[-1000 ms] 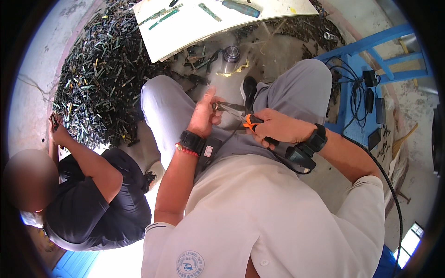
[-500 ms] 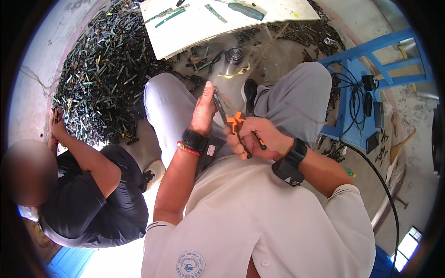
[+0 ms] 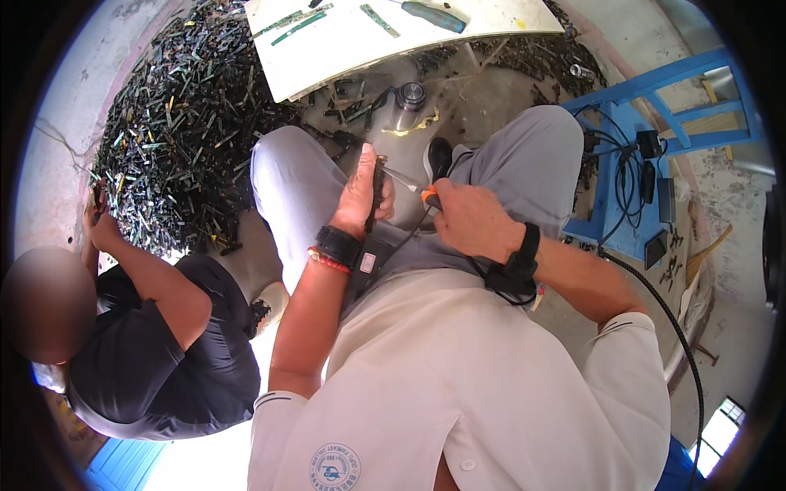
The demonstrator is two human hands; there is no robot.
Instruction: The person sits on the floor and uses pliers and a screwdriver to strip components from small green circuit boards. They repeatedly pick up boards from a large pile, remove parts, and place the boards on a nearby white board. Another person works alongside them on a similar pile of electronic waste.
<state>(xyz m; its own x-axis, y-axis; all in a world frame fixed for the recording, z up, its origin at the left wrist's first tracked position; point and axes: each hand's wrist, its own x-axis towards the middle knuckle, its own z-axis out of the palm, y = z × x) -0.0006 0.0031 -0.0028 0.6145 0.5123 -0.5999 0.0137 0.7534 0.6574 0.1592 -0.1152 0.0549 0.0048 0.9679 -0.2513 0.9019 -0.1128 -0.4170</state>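
Note:
My left hand (image 3: 359, 195) is closed around a narrow dark strip (image 3: 377, 192), which stands nearly upright, its lower end toward my lap. To its right, my right hand (image 3: 475, 217) grips orange-and-black-handled pliers (image 3: 430, 197). Their metal end (image 3: 401, 178) points left at the upper part of the strip; it is blurred, so I cannot tell whether it touches. Most of the handles are hidden in my palm. Both hands are over my lap, between my knees.
A large heap of dark strips (image 3: 188, 123) lies left, beside a seated person (image 3: 172, 335). Ahead is a white tabletop (image 3: 327, 61) with green strips and a screwdriver (image 3: 434, 15); a metal flask (image 3: 410, 98) stands nearer. Cables (image 3: 626, 168) lie on a blue chair (image 3: 610, 209) at right.
My right hand has moved slightly right and up, turning the pliers so their metal end faces the strip. The strip in my left hand stands more upright.

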